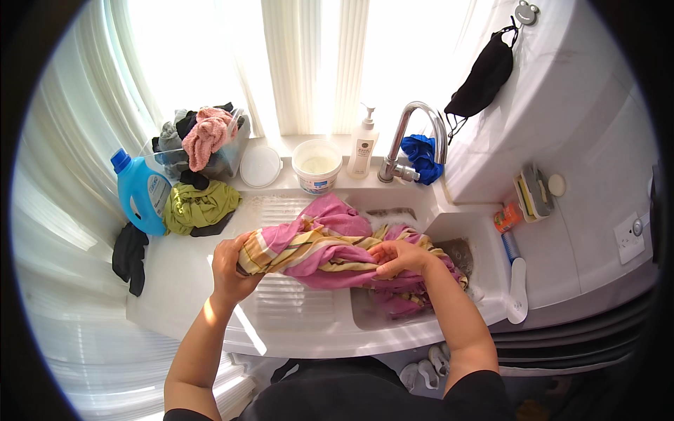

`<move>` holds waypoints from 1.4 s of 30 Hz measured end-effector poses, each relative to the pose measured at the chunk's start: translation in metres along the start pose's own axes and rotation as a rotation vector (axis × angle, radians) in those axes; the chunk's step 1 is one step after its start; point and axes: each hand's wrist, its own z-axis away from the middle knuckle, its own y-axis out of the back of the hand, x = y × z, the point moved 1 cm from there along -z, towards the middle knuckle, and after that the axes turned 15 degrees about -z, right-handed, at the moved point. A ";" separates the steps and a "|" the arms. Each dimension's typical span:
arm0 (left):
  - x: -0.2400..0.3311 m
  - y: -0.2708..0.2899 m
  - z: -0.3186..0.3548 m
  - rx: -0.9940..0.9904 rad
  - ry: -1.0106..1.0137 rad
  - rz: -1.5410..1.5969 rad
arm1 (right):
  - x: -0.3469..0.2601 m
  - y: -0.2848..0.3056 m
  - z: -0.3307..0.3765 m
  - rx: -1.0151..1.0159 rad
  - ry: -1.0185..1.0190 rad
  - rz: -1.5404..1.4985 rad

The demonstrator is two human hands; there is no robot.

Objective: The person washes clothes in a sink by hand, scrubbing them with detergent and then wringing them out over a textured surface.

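Note:
A long wet cloth (323, 252), pink with yellow and dark stripes, is bunched lengthwise over the ribbed washboard (298, 309) and hangs into the soapy sink basin (365, 316). My left hand (230, 272) is closed around its left end, fingers behind the bundle. My right hand (399, 258) holds the middle of the bundle at the basin's left side, thumb and fingers on the folds. Part of the cloth lies in greyish suds under my right forearm, which hides some of it.
Behind stand a white tub (316, 165), its lid (260, 167), a pump bottle (362, 144) and a faucet (414, 140) beside a blue cloth (421, 158). At left are a clothes bin (235, 158), green garment (200, 208) and blue detergent jug (142, 193). A white-handled brush (517, 291) lies right.

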 end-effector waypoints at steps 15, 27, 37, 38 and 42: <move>-0.064 0.038 0.028 -0.290 0.029 -0.394 | 0.039 0.062 -0.161 0.656 0.139 0.661; -0.115 0.034 0.029 -0.793 0.406 -0.662 | -0.088 -0.124 -0.046 0.418 1.007 0.201; -0.004 -0.117 -0.046 -0.975 0.356 0.277 | -0.017 -0.096 -0.093 0.778 0.726 0.820; -0.016 -0.123 -0.033 -1.025 0.392 0.285 | -0.019 -0.092 -0.096 0.831 0.775 1.123; 0.000 -0.052 0.003 -0.665 -0.065 0.221 | -0.005 -0.127 -0.051 0.266 0.393 0.843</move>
